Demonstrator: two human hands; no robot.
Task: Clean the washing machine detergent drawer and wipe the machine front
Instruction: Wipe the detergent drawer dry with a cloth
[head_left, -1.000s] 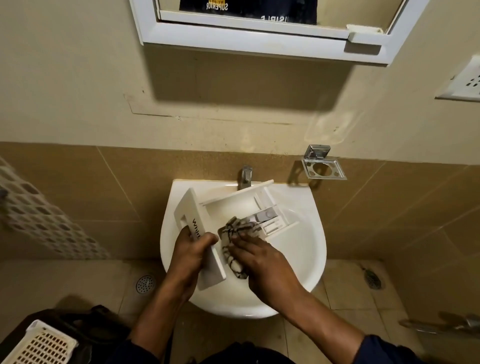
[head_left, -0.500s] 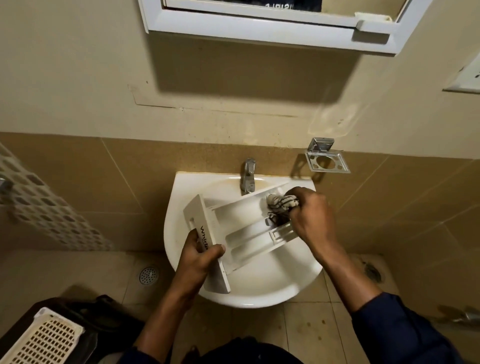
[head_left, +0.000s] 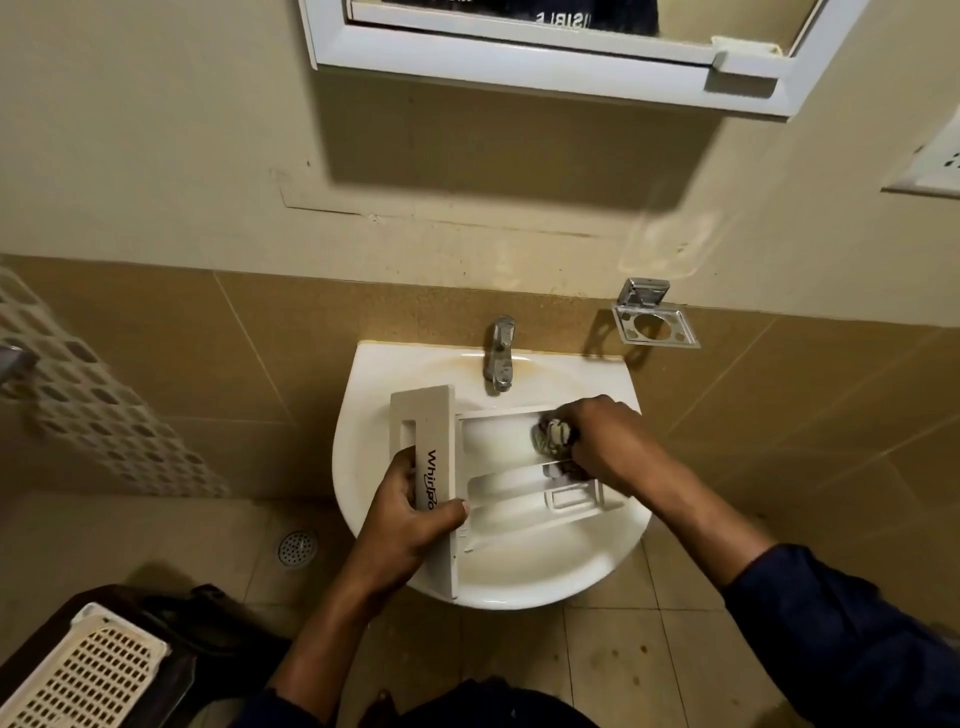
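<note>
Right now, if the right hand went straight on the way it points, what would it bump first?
Probably the far wall of the drawer, just past the cloth the right hand holds; the tap stands beyond.

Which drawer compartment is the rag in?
The compartment nearest the tap; the right hand holds the rag in it, not in the one nearer the person.

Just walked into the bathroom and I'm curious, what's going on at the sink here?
A person is cleaning a washing machine detergent drawer over the sink. The left hand grips the drawer's front panel to steady it. The right hand holds a bunched cloth in its fingers and presses it into the compartment nearest the tap. The drawer lies across the basin.
</note>
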